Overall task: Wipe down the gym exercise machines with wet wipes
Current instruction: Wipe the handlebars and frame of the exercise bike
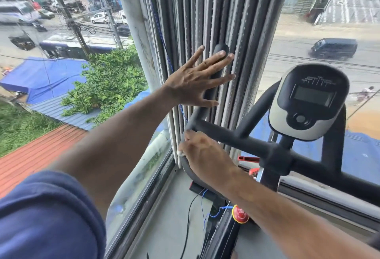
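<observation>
Gripping a small white wet wipe [180,153] against the black foam-padded handlebar [207,98] of the exercise bike, the right hand [203,154] sits low on the bar's curve; the bar's long axis rises up and away to where the left hand [197,78], fingers spread flat, presses its upper end beside grey vertical blinds [242,22] at the window corner
</observation>
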A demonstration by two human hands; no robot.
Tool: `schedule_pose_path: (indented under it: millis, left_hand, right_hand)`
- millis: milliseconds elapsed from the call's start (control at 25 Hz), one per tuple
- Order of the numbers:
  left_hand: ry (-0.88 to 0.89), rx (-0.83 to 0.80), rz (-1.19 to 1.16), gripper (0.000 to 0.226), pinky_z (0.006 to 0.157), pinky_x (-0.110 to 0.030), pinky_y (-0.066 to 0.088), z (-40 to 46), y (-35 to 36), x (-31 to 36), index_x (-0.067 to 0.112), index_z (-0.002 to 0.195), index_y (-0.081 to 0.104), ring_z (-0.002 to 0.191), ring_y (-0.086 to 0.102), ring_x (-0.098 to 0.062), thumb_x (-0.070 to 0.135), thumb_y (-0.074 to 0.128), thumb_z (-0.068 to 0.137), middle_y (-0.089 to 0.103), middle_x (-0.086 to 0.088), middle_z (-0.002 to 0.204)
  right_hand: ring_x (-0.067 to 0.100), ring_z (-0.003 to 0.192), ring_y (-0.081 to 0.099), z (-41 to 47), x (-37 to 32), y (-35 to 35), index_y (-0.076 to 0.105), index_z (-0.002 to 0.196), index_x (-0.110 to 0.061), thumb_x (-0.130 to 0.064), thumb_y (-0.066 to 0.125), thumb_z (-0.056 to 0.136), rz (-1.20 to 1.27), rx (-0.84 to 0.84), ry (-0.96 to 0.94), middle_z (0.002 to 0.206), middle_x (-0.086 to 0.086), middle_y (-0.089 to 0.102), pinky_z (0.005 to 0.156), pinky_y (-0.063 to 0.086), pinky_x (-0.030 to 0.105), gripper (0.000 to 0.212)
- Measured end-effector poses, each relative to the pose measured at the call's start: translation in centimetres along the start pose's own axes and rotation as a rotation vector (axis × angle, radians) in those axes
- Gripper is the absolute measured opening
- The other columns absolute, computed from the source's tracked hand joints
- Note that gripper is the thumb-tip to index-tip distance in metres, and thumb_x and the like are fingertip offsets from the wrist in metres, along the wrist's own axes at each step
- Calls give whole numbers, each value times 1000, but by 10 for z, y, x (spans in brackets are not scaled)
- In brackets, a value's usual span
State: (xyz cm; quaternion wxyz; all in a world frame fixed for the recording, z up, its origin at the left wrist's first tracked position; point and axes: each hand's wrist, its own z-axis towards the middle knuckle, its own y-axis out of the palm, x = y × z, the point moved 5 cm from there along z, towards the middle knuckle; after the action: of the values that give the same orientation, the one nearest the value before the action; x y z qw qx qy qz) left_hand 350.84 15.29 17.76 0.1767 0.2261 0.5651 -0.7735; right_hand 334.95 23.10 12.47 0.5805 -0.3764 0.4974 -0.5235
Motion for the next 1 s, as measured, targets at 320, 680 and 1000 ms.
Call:
schedule_pose_path:
  millis: [320,680,1000]
  left_hand:
    - [-45,-2,-73,85,126,-65,6,-6,4,0,40,166,14,162,-3,-29,75,44,94,-5,-9,176]
    - [-80,3,-113,83,127,-64,5,-10,6,3,39,166,14,162,-5,-29,69,46,95,-6,-8,176]
    - [-82,0,-119,83,128,-63,2,-9,6,4,39,166,15,162,-5,-29,67,48,95,-4,-8,176]
  right_hand:
    - [23,84,66,29,17,-8,72,96,-14,-7,52,96,50,91,164,103,5,56,78,56,33,21]
    - [23,93,64,-3,-8,-4,72,107,-16,-1,54,94,-8,-329,-225,107,2,52,77,58,44,26]
    - [33,93,64,43,10,-5,65,106,-6,2,46,94,-232,-189,-60,121,16,49,71,53,41,24]
